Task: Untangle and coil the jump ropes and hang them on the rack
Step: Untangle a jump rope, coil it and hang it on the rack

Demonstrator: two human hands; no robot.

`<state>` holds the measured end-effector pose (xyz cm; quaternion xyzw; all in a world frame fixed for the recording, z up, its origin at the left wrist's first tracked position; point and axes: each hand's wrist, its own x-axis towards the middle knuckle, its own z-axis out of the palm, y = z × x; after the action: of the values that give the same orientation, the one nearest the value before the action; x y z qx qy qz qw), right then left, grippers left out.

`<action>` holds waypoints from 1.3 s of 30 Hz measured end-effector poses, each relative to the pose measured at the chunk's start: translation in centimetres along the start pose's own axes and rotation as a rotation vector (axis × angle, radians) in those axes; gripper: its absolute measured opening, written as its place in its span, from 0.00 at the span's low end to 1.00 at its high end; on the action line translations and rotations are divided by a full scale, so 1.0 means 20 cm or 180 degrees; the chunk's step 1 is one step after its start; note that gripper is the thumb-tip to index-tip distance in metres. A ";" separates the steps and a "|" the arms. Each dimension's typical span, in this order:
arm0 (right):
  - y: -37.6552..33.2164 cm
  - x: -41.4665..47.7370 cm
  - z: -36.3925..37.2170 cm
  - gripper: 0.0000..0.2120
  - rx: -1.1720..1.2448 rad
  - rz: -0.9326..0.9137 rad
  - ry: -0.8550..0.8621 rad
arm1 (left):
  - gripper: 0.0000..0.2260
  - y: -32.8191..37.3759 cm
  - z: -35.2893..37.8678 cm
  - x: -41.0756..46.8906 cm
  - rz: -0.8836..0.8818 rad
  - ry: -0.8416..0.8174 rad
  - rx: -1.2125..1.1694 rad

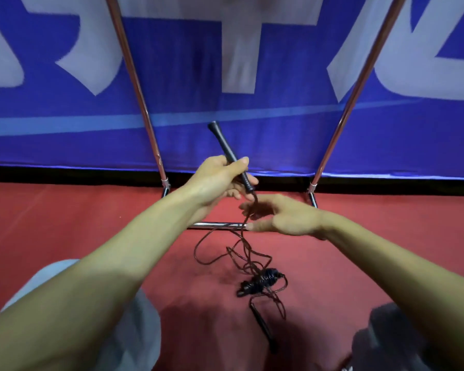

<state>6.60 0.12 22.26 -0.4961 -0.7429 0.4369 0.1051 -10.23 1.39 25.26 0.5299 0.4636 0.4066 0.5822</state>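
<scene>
My left hand (220, 180) grips a black jump rope handle (227, 148), which points up and away from me. From the handle's lower end a thin dark cord (248, 218) runs down past my right hand (281, 215), whose fingers curl loosely around it. The cord drops in loose loops (220, 253) onto the red floor. It ends in a tangled black bundle (260, 281). A second black handle (263, 328) lies on the floor below the bundle. The chrome rack (134, 76) stands just beyond my hands.
The rack's two slanted chrome poles rise left and right (359, 84), joined by a low bar (214, 225) on the floor. A blue and white banner (65, 129) hangs behind it. My knees in grey trousers (134, 325) frame the red floor (65, 223).
</scene>
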 end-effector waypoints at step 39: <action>-0.04 -0.10 -0.19 0.14 0.1657 -0.0179 0.1670 | 0.09 -0.15 0.19 -0.02 0.0040 0.0090 0.1843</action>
<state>9.28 0.50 25.55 -0.5272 -0.5681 0.4661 0.4266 -6.77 -0.24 22.40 0.6712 0.5651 0.2683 0.3977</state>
